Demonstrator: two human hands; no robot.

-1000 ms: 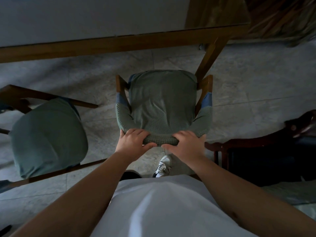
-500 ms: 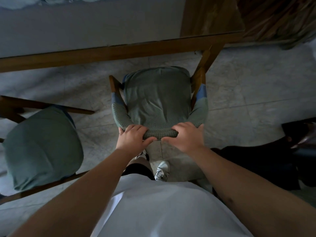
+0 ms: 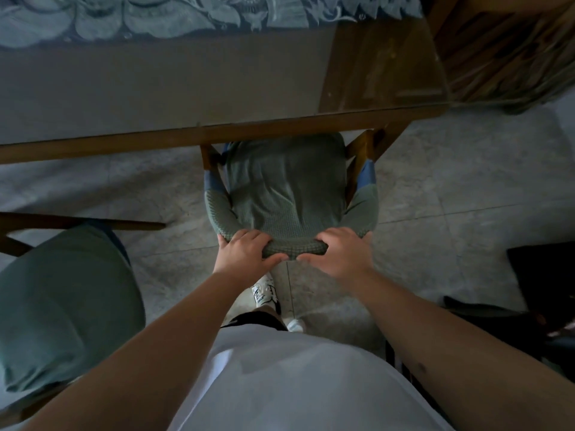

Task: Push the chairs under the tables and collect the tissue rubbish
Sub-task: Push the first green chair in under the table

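Green-covered chair back point(image 3: 294, 248) gripped by left hand point(image 3: 245, 251) and right hand point(image 3: 342, 253), fingers clamped over top, arms extended.

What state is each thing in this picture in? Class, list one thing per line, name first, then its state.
Middle chair: upright, front edge just under the table edge, backrest gripped.
Left hand: closed on the chair's backrest.
Right hand: closed on the same backrest.
Left chair: out from the table, not pushed in.
Table: glass-topped, wooden frame, nothing seen on the near part.
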